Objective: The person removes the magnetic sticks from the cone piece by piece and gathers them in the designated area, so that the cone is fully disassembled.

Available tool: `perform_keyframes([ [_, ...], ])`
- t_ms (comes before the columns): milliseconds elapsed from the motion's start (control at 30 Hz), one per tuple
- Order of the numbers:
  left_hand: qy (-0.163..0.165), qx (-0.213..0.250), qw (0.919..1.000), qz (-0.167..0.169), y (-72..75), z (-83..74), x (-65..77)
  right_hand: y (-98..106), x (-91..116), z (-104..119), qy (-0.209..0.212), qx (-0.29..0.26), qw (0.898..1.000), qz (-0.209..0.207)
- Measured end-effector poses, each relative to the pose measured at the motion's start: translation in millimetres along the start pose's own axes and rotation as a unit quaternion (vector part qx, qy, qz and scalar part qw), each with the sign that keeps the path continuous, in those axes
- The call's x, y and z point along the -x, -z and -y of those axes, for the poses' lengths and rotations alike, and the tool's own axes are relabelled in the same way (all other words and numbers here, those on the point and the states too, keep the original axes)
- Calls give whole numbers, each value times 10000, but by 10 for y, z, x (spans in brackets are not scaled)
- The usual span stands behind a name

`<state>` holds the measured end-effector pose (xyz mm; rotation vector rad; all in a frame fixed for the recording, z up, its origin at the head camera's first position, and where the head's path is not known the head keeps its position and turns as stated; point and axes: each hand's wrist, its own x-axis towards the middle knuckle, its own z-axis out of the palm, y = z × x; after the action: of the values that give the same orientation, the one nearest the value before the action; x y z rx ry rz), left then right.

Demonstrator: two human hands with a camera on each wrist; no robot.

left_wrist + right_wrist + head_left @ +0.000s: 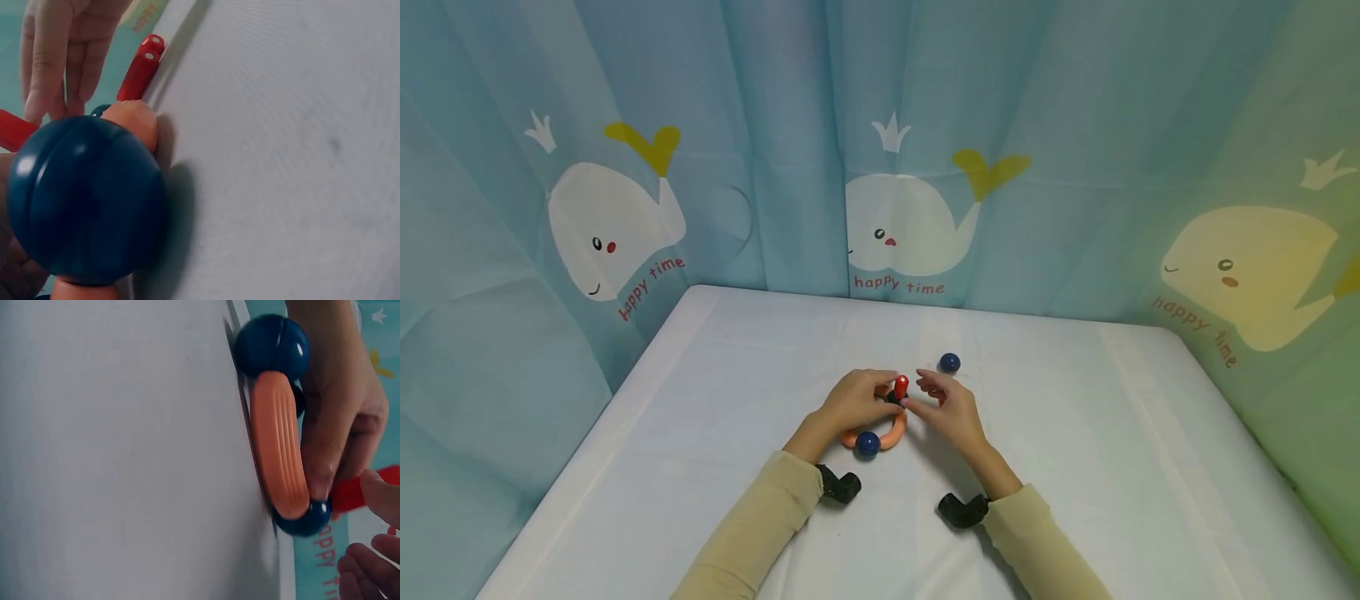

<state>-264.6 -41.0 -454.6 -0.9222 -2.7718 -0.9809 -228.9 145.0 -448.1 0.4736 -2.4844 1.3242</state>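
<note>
An orange ring of curved rods (892, 435) with blue balls lies on the table. One blue ball (868, 444) is on its near side, large in the left wrist view. My left hand (856, 397) holds the ring's far side, its thumb against a blue ball (304, 520) there. From that ball a red rod (901, 387) stands up. At the rod's right is my right hand (953, 412), thumb tip right at the rod and fingers extended apart from it. More red rods (140, 72) appear beyond the ring in the left wrist view.
A loose blue ball (950, 362) lies past my right hand. Black wrist devices (962, 510) sit by both cuffs. The white table (1045, 500) runs back to a blue whale-print curtain (797, 125).
</note>
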Motion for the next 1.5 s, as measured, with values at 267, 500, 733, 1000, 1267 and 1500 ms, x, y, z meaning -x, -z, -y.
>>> perform_keyframes([
  [267,-153,21,9998,80,11,3,-13,-118,-24,49,556,-392,9975,-179],
  [500,-185,-150,9997,51,4,-9,-36,-154,-19,52,640,-250,9972,-293],
  [733,-280,-185,9994,-18,-3,-31,-49,-181,12,26,1261,-49,9898,-656],
  [1000,77,-209,9996,153,23,-73,-46,-46,-35,147,1367,78,9785,-1544],
  [1267,199,-195,9994,197,-11,-61,-34,129,12,42,737,74,9906,-1148],
  [1500,329,-177,9991,207,-12,-71,-7,394,67,-83,288,103,9929,-1145],
])
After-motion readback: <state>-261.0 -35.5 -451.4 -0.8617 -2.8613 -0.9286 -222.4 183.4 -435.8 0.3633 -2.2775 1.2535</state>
